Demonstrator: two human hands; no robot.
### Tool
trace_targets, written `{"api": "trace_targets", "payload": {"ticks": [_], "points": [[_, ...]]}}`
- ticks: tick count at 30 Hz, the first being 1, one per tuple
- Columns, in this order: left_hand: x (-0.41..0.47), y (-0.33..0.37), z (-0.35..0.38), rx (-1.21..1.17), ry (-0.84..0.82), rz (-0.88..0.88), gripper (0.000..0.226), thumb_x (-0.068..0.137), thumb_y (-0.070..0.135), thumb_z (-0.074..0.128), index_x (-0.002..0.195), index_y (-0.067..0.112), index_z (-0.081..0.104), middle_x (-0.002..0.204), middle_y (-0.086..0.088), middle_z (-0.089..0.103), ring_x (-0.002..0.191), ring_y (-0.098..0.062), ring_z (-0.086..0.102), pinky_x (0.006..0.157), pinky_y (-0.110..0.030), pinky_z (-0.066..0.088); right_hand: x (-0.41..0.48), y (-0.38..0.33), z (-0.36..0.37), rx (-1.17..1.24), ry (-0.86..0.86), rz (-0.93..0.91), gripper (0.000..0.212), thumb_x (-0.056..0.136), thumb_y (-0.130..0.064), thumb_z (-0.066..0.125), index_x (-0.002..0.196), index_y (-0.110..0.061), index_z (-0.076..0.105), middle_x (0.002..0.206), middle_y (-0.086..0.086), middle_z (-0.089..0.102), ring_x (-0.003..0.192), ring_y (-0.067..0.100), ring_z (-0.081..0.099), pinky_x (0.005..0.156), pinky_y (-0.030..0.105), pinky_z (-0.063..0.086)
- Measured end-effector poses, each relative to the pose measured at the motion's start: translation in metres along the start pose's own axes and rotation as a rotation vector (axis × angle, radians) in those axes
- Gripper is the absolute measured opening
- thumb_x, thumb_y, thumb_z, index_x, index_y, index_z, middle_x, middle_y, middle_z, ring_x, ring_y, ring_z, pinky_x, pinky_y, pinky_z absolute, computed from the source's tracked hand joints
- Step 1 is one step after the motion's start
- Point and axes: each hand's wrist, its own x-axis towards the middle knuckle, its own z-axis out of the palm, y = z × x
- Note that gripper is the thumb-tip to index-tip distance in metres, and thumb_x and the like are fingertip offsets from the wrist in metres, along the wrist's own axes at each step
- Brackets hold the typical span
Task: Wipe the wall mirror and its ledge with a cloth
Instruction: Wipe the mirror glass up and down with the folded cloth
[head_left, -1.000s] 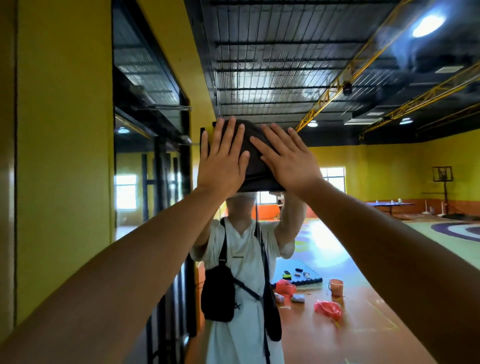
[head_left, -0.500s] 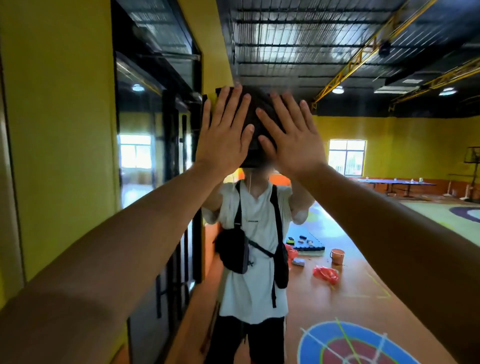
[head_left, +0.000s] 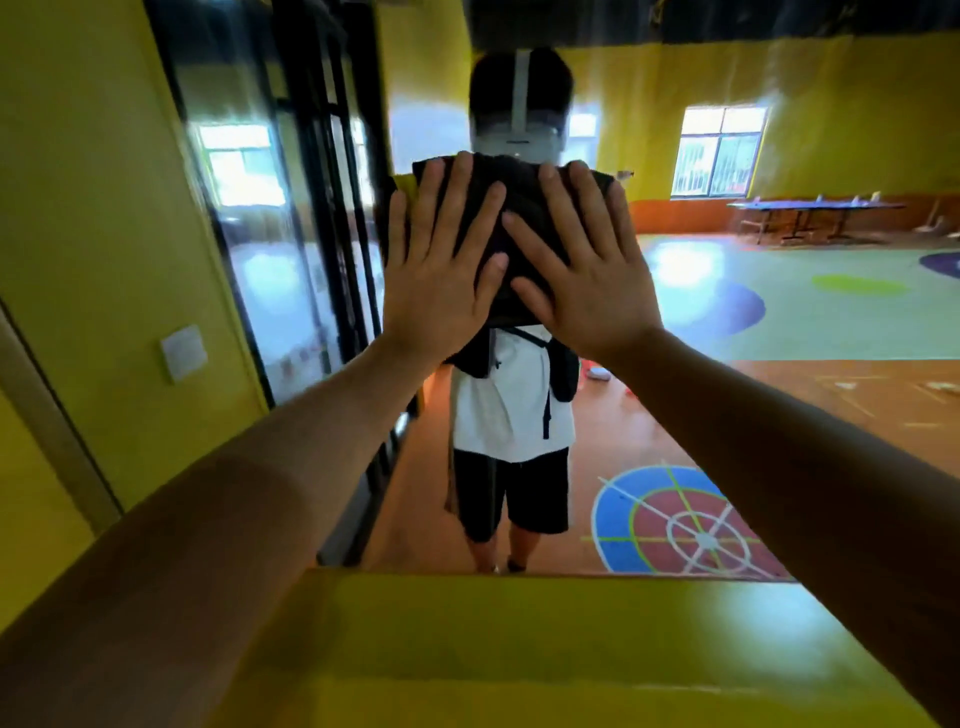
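Observation:
A dark cloth (head_left: 511, 208) lies flat against the wall mirror (head_left: 727, 322), which fills most of the view and reflects a person and a large hall. My left hand (head_left: 441, 270) presses on the cloth's left half with fingers spread straight. Beside it, my right hand (head_left: 582, 270) presses the cloth's right half the same way. The two thumbs nearly touch over the middle of the cloth. The yellow ledge (head_left: 545, 649) runs along the mirror's bottom edge, below my forearms.
A yellow wall (head_left: 93, 218) with a white switch plate (head_left: 183, 352) stands to the left. Black-framed glass doors (head_left: 291, 218) show at the mirror's left side.
Both hands have slid the cloth down the mirror from high up to about chest height of the reflection. The view has tilted down, bringing the yellow ledge into sight.

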Motion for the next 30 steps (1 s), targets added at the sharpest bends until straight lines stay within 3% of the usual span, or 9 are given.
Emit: {"api": "trace_targets", "payload": {"ticks": [7,14,17,22,25,28,30], "points": [[-0.148,0.033,0.023,-0.060,-0.121,0.029,0.067,0.108,0.051,0.046,0.162,0.018,0.026,0.165,-0.023,0.028,0.153,-0.045,0.024,0.126,-0.060,0.009,-0.127,-0.076,0.016,0.084,-0.147,0.013,0.057,0.107,-0.050,0.048,0.157,-0.025,0.040,0.163,0.019,0.031,0.151,0.047,0.027,0.122,0.062,0.024],[-0.311,0.067,0.048,-0.076,-0.263,0.066,0.073,0.106,0.057,0.046,0.163,0.018,0.022,0.164,-0.022,0.032,0.151,-0.042,0.018,0.126,-0.054,-0.007,-0.267,-0.162,0.037,0.125,-0.295,0.026,0.055,0.106,-0.046,0.054,0.154,-0.022,0.044,0.161,0.021,0.029,0.146,0.051,0.034,0.119,0.066,0.028],[-0.371,0.081,0.062,-0.074,-0.249,0.069,0.072,0.105,0.058,0.049,0.160,0.017,0.028,0.158,-0.024,0.041,0.146,-0.044,0.024,0.125,-0.054,-0.005,-0.316,-0.193,0.047,0.126,-0.322,0.033,0.055,0.105,-0.044,0.056,0.155,-0.022,0.044,0.160,0.021,0.033,0.145,0.050,0.036,0.120,0.065,0.025],[-0.462,0.109,0.080,-0.112,-0.302,0.030,0.075,0.105,0.056,0.051,0.160,0.017,0.020,0.155,-0.028,0.043,0.143,-0.048,0.026,0.123,-0.060,0.002,-0.395,-0.239,0.060,0.131,-0.363,0.050,0.054,0.104,-0.039,0.061,0.154,-0.024,0.046,0.156,0.020,0.045,0.144,0.047,0.039,0.121,0.062,0.020],[-0.517,0.124,0.089,-0.130,-0.347,0.028,0.080,0.106,0.054,0.052,0.164,0.018,0.011,0.162,-0.028,0.027,0.145,-0.050,0.023,0.123,-0.061,0.002,-0.447,-0.263,0.069,0.164,-0.372,0.052,0.055,0.105,-0.030,0.063,0.155,-0.025,0.040,0.156,0.017,0.045,0.144,0.044,0.034,0.122,0.061,0.017],[-0.574,0.136,0.097,-0.113,-0.408,0.058,0.086,0.105,0.052,0.055,0.166,0.019,0.005,0.171,-0.019,-0.009,0.158,-0.043,-0.004,0.125,-0.060,-0.003,-0.500,-0.288,0.075,0.210,-0.430,0.037,0.048,0.109,-0.021,0.054,0.155,-0.027,0.043,0.161,0.011,0.033,0.147,0.041,0.032,0.124,0.058,0.013],[-0.608,0.141,0.101,-0.085,-0.433,0.100,0.088,0.103,0.049,0.060,0.166,0.019,0.006,0.171,-0.015,-0.012,0.158,-0.037,-0.011,0.126,-0.060,-0.001,-0.533,-0.300,0.077,0.229,-0.472,-0.007,0.044,0.112,-0.018,0.042,0.155,-0.030,0.044,0.162,0.008,0.028,0.148,0.038,0.032,0.125,0.056,0.014]]}}
